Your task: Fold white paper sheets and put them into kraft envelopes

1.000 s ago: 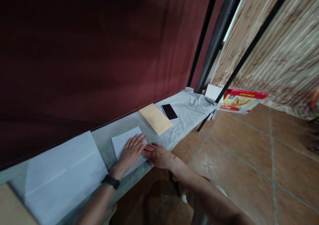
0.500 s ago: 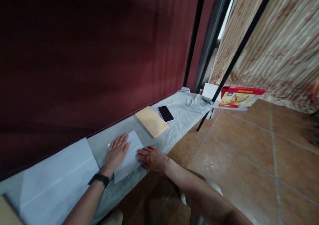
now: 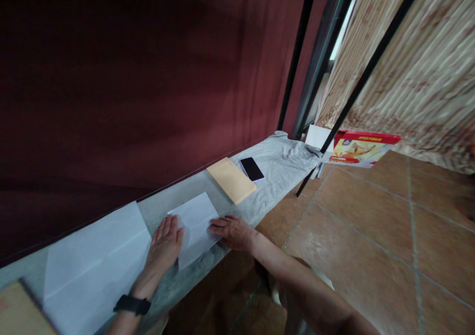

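The small folded paper sheet (image 3: 196, 226) is plain white, as is the large creased paper sheet (image 3: 96, 256). I see soft grey cloth (image 3: 284, 154), a flat buff-tan paper packet (image 3: 230, 179), a rectangular phone (image 3: 252, 168) with black screen and pale lilac edge, a deep maroon panel (image 3: 166, 87), and, over there, a beige curtain (image 3: 419, 68) striped and blotched reddish brown.

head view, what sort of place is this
Likely a room in a home, though that is a guess: a patterned curtain, a tiled floor and a phone on grey cloth.

Red-edged box (image 3: 359, 152), yellow lettering (image 3: 370, 138) along its top, too small to read
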Action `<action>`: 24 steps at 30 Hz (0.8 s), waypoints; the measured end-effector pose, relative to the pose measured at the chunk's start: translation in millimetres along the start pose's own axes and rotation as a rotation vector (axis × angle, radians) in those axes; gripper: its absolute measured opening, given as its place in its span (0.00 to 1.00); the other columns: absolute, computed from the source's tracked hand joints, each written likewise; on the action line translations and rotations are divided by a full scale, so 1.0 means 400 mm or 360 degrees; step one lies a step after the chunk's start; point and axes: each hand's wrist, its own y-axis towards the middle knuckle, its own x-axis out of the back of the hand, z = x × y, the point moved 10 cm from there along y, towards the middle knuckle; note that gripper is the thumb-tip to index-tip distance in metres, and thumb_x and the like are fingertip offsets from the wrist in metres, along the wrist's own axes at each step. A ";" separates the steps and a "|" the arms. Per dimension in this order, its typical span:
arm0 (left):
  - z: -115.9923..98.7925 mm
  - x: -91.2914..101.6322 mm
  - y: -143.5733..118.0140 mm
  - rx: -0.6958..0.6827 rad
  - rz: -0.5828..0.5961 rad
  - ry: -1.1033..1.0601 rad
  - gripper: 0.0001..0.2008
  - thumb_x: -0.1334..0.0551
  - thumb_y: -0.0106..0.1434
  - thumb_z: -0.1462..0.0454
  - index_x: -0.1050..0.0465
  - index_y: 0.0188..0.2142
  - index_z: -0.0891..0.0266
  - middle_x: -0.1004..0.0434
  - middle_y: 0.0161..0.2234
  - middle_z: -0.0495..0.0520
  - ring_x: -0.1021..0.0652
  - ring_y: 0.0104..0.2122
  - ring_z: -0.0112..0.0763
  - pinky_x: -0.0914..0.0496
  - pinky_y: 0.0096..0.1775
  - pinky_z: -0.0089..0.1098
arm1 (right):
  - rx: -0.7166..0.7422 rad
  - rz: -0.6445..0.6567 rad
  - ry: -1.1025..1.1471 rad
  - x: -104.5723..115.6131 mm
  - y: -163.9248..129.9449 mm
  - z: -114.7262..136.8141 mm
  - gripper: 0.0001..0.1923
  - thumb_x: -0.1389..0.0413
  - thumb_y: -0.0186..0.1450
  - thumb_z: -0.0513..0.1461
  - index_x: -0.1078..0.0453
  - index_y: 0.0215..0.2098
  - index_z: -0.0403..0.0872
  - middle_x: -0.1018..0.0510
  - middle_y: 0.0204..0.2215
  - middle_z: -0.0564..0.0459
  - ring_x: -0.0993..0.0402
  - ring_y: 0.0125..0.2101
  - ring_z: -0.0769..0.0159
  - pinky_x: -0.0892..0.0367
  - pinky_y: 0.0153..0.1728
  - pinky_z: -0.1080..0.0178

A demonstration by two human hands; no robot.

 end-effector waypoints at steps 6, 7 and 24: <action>-0.067 0.024 -0.010 -0.0094 0.0153 -0.0140 0.28 0.53 0.71 0.56 0.36 0.64 0.68 0.39 0.67 0.66 0.41 0.68 0.48 0.44 0.65 0.49 | -0.0038 0.0080 0.0073 0.003 -0.001 -0.010 0.24 0.45 0.69 0.38 0.34 0.63 0.52 0.35 0.66 0.51 0.35 0.62 0.63 0.42 0.63 0.56; -0.095 0.026 -0.023 -0.0176 0.0212 -0.0214 0.28 0.51 0.71 0.54 0.37 0.64 0.65 0.41 0.68 0.64 0.43 0.69 0.47 0.45 0.66 0.48 | -0.0040 0.0098 0.0086 0.003 -0.001 -0.011 0.24 0.45 0.69 0.38 0.35 0.64 0.52 0.36 0.67 0.51 0.36 0.62 0.63 0.43 0.64 0.57; -0.187 0.081 -0.176 -0.0617 0.0387 -0.0479 0.31 0.47 0.64 0.69 0.40 0.67 0.55 0.41 0.69 0.55 0.38 0.67 0.38 0.39 0.65 0.45 | -0.0040 0.0161 0.0138 0.011 -0.012 -0.044 0.31 0.50 0.65 0.31 0.36 0.65 0.52 0.39 0.68 0.52 0.40 0.65 0.64 0.49 0.67 0.57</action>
